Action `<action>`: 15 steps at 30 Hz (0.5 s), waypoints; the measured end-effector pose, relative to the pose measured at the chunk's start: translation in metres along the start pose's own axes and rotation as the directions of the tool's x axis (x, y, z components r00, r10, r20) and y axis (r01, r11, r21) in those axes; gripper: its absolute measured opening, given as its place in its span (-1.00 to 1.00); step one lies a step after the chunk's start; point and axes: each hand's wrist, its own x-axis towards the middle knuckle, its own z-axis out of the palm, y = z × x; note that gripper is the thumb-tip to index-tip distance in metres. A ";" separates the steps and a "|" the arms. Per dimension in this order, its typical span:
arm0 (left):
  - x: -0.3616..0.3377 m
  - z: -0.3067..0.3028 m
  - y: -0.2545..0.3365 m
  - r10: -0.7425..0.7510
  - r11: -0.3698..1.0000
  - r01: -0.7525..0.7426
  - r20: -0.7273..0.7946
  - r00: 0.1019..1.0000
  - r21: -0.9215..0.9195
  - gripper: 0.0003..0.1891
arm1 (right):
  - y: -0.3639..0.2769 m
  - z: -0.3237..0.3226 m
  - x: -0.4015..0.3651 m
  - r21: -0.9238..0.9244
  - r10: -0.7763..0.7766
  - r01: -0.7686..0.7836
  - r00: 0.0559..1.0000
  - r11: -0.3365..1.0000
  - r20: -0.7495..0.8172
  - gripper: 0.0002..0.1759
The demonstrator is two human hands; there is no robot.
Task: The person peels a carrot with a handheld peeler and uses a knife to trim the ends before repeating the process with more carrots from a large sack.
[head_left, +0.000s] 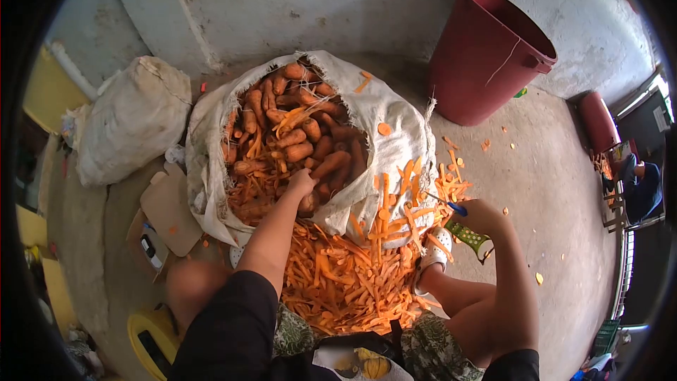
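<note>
The left hand [302, 182] reaches into a large white sack [395, 116], at one end of a carrot [333, 164]; its fingertips are hidden, so whether it grips cannot be told. The right hand [483, 217] is closed around the blue handle of a slim tool [457, 208], whose thin, dark end points toward the sack. Just below that hand is a green strip [469, 240] with pale dots; its pattern is too small to read as lettering.

The sack lies wide open, full of carrots, with peelings among them. More peelings [345, 286] heap on the floor in front of it, between the legs, and some lie across its right side. A white clog [434, 257] stands at the heap's right edge.

Behind and to the right is a red bin [469, 63], tilted in this view. A second sack [137, 116], bulging, rests to the left. Near it lies cardboard [171, 212], with a black device [148, 245] beside it. A yellow tub [134, 328] sits at lower left. At the far right edge are a person in blue [643, 194] and a pale paper [661, 118] on a dark panel; any writing there is too small to read.
</note>
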 end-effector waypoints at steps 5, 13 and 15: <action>0.011 -0.009 0.002 0.249 0.926 -0.321 -0.316 0.916 -0.200 -0.61 | -0.004 -0.007 -0.001 0.027 0.013 -0.013 1.000 1.000 0.001 -0.76; -0.035 -0.060 0.044 0.462 0.668 -0.607 -0.400 0.792 -0.429 -0.62 | -0.008 -0.010 -0.007 0.032 -0.051 0.054 0.996 0.998 -0.071 -0.75; -0.067 -0.082 0.061 0.535 0.559 -0.652 -0.378 0.756 -0.512 -0.57 | -0.014 -0.013 -0.012 0.057 -0.091 0.100 0.986 0.993 -0.140 -0.74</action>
